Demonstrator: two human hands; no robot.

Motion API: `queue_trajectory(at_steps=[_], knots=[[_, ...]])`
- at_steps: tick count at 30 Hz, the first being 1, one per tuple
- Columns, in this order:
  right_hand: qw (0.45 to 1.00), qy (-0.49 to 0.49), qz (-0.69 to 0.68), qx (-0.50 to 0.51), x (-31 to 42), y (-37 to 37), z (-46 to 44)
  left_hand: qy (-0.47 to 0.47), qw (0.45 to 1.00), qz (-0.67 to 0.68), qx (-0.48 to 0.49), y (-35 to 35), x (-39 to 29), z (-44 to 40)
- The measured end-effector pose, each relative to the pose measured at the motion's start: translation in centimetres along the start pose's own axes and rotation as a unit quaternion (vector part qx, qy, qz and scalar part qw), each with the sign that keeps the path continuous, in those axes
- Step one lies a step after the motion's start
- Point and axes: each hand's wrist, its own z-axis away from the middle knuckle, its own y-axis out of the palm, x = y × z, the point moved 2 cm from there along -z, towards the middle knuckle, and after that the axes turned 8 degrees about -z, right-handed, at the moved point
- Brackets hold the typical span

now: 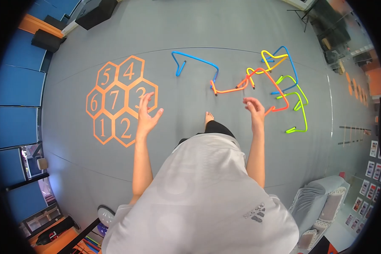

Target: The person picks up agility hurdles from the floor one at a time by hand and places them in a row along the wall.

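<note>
My left hand (pixel 147 117) is held out in the air with its fingers apart and nothing in it. From this view it overlaps the edge of an orange hexagon floor grid (pixel 113 114) numbered 1 to 7. My right hand (pixel 255 113) is raised too, fingers loosely bent and holding nothing. Nearest to it in view is an orange-red agility hurdle (pixel 287 99), apart from the fingers as far as I can tell. A blue hurdle (pixel 197 58) lies farther ahead. One bare foot (pixel 209 117) shows between my hands.
Yellow hurdles (pixel 270 67), another blue hurdle (pixel 295 67) and green hurdles (pixel 304 112) crowd together at the right on the grey floor (pixel 178 114). A covered sofa (pixel 315 203) stands at the lower right. Blue wall panels (pixel 19 89) line the left side.
</note>
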Motion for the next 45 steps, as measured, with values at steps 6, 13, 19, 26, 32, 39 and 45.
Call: queue_trajectory(at_steps=[6,13,19,26,32,39,45], knots=[[0.995,-0.029,0.028,0.089,3.7,5.8,-13.9,-0.031,0.999,-0.010,0.013,2.4,-0.7,-8.3],[0.988,-0.010,0.059,0.139,3.5,9.7,-24.1,-0.018,0.997,-0.027,0.076,7.5,1.0,-19.7],[0.984,0.064,0.120,0.113,2.6,11.9,-31.4,0.030,0.981,-0.058,0.180,15.7,7.1,-35.7],[0.962,0.213,0.168,0.044,-4.0,14.3,-41.5,0.001,0.911,-0.187,0.367,29.1,15.6,-51.6],[0.881,0.316,0.326,0.136,-21.9,15.5,-49.8,-0.064,0.743,-0.311,0.589,40.5,27.2,-53.3],[0.784,0.414,0.391,0.248,-29.1,18.2,-52.8,-0.047,0.667,-0.349,0.656,42.1,30.6,-53.7],[0.755,0.271,0.533,0.269,-28.7,16.3,-50.6,-0.046,0.740,-0.340,0.579,41.6,24.2,-52.3]])
